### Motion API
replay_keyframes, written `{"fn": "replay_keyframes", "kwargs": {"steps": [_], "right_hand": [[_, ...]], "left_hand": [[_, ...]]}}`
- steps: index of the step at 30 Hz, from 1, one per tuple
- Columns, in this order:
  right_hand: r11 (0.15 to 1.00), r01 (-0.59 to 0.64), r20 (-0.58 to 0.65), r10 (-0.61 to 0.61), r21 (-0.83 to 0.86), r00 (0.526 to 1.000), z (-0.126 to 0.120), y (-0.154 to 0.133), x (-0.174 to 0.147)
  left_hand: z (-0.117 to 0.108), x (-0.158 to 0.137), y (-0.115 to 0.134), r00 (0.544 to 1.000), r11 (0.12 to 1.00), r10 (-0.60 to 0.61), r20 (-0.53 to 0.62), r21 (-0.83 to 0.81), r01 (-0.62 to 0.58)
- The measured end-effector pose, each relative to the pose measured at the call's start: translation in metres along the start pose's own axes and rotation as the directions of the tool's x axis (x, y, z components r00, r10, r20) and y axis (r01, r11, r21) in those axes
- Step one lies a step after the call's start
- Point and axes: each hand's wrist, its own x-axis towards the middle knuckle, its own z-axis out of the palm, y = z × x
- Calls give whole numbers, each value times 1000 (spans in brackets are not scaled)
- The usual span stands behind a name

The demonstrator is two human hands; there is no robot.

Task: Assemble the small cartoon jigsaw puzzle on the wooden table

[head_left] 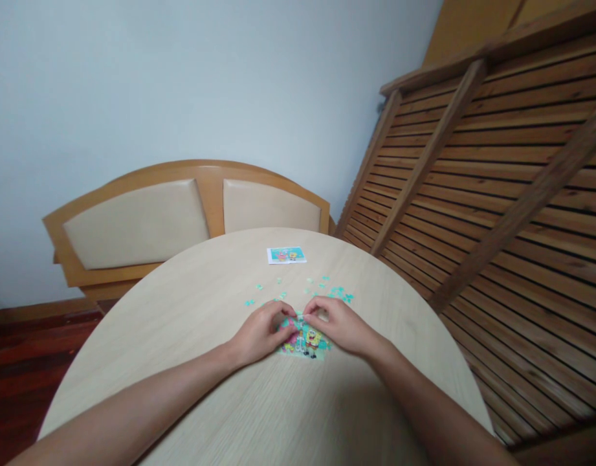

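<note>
A partly joined jigsaw puzzle [300,346] with a yellow cartoon figure and a pink one lies flat on the round table. My left hand [263,330] curls over its upper left side, thumb and fingertips on the pieces. From the right, my right hand [343,323] bends its fingers in a pinch at the top edge, close to the left fingertips. A small pale puzzle piece [299,316] shows between the two hands; the fingers partly hide it. Loose turquoise pieces [340,293] lie just beyond the right hand, and a few more lie beyond the left.
A reference picture card [286,255] lies near the far side of the round wooden table [195,291]. Behind the table, a padded headboard [137,223] stands against the wall. A slatted wooden frame [472,175] leans along the right side.
</note>
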Motion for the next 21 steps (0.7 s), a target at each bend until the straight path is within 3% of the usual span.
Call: {"fn": "replay_keyframes", "kwargs": {"steps": [2,6,8,12,21], "right_hand": [[999,-45,33,44,24,998,-12,9,-3],[986,-132,172,114,102,979,-29,25,-10],[978,-170,232,139,118,963,-33,29,-13],[979,-181,301,147,90,942,-34,28,-16],[992,-127,274,116,24,955,-32,35,-16]], "left_hand": [[-2,-1,2,983,987,146,112,54,-153],[-4,-2,5,870,918,350,346,56,-392],[-4,-3,4,843,907,364,397,54,-417],[-4,-3,4,833,902,367,413,60,-427],[-4,-3,5,837,905,362,411,63,-422]]}}
